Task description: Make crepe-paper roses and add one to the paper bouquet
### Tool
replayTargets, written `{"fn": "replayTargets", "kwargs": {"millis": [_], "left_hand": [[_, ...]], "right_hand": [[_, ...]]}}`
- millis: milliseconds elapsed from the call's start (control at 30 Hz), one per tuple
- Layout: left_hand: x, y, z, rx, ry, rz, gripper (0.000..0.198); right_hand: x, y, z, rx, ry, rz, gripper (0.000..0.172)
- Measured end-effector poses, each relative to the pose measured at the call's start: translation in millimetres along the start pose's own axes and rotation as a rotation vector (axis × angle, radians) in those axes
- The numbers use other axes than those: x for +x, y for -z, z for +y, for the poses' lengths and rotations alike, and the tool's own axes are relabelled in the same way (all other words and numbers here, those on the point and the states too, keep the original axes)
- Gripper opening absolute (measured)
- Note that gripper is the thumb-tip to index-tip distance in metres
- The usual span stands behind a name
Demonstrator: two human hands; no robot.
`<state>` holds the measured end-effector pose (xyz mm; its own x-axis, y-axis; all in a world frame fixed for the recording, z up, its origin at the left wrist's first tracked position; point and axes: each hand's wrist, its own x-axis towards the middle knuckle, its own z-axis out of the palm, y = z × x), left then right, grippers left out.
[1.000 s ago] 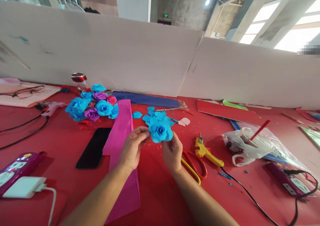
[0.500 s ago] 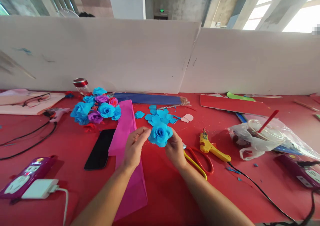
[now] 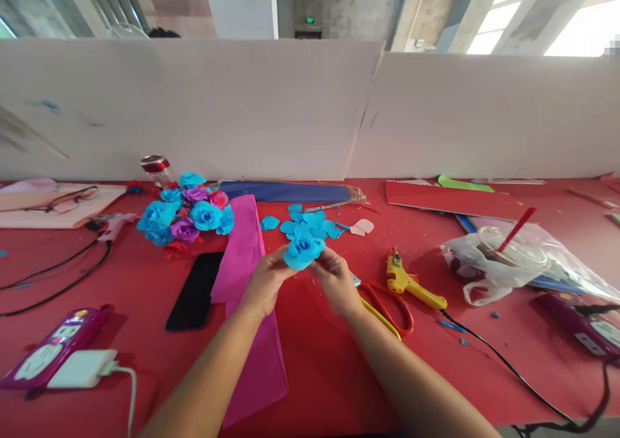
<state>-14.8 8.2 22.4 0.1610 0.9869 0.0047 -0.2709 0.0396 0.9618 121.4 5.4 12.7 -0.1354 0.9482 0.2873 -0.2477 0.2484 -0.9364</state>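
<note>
Between my two hands is a blue paper flower (image 3: pixel 303 249), its layered petals facing up and toward me. My left hand (image 3: pixel 267 278) pinches its left edge with thumb and fingers. From the right, my right hand (image 3: pixel 336 280) is closed on the flower's other edge, its fingertips partly behind the petals. Just beyond lie loose blue paper petals (image 3: pixel 314 221) and a few pale pink petals (image 3: pixel 362 227). Beneath my left forearm runs a strip of magenta crepe paper (image 3: pixel 256 360).
A bunch of finished paper flowers (image 3: pixel 206 216) stands at the left, near a black phone (image 3: pixel 194 292). Right of my hands are red-and-yellow scissors (image 3: pixel 394 309), a yellow glue gun (image 3: pixel 411 286) with its cord, and a bagged cup (image 3: pixel 508 250). Power strips (image 3: pixel 58 344) lie at both sides.
The flower has shifted slightly left and up and now tilts more toward the far side. Both hands have moved with it, the fingers closer beneath its edges.
</note>
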Motion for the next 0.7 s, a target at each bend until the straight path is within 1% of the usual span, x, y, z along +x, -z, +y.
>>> {"fn": "replayTargets", "kwargs": {"millis": [100, 200, 233, 300, 367, 433, 533, 700], "left_hand": [[-1, 0.4, -4, 0.077, -0.059, 0.036, 0.014], [-3, 1.7, -7, 0.22, -0.181, 0.093, 0.01], [-3, 2.7, -8, 0.269, -0.226, 0.126, 0.011], [-3, 5.3, -10, 0.354, -0.284, 0.203, 0.013], [-2, 8.2, -13, 0.429, -0.287, 0.276, 0.015], [0, 10.5, -14, 0.501, -0.258, 0.318, 0.013], [3, 11.5, -16, 0.568, -0.22, 0.336, 0.015], [3, 10.0, -18, 0.589, -0.187, 0.271, 0.016]], "right_hand": [[1, 2, 1, 0.04, -0.076, -0.045, 0.024], [1, 3, 2, 0.056, -0.113, -0.078, 0.024], [2, 4, 2, 0.058, -0.121, -0.064, 0.023], [2, 6, 0, 0.048, -0.125, 0.018, 0.021], [3, 8, -4, 0.023, -0.11, 0.114, 0.022], [3, 11, -10, 0.003, -0.106, 0.153, 0.026], [3, 14, -19, -0.007, -0.126, 0.125, 0.032], [2, 10, -23, 0.041, -0.153, 0.082, 0.026]]}}
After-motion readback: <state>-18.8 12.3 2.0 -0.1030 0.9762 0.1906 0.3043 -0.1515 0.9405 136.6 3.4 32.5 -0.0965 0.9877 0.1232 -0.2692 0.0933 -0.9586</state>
